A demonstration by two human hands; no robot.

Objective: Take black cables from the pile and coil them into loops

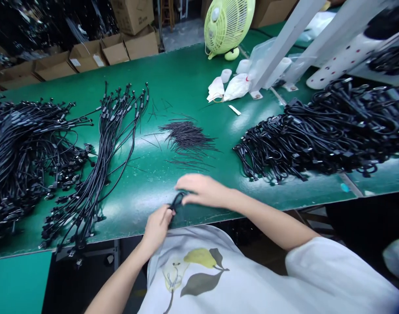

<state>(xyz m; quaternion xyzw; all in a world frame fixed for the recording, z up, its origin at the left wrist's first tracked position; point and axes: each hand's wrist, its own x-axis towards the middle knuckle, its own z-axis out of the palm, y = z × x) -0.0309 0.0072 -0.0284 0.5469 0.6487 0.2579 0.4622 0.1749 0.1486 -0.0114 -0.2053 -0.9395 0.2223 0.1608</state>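
Note:
My left hand [156,226] and my right hand [204,190] meet at the near edge of the green table [193,87], both closed on one small coiled black cable [177,202]. The left hand pinches its lower end and the right hand's fingers curl over its top. Just beyond the hands lies a loose heap of short black ties [188,137]. A fanned bundle of straight black cables [101,161] lies to the left of the hands.
A big heap of coiled black cables [327,131] fills the right side, and another heap [19,152] the far left. A green desk fan [227,26], white plastic bags [228,87] and cardboard boxes [114,48] stand at the back. White frame bars [284,39] slant at upper right.

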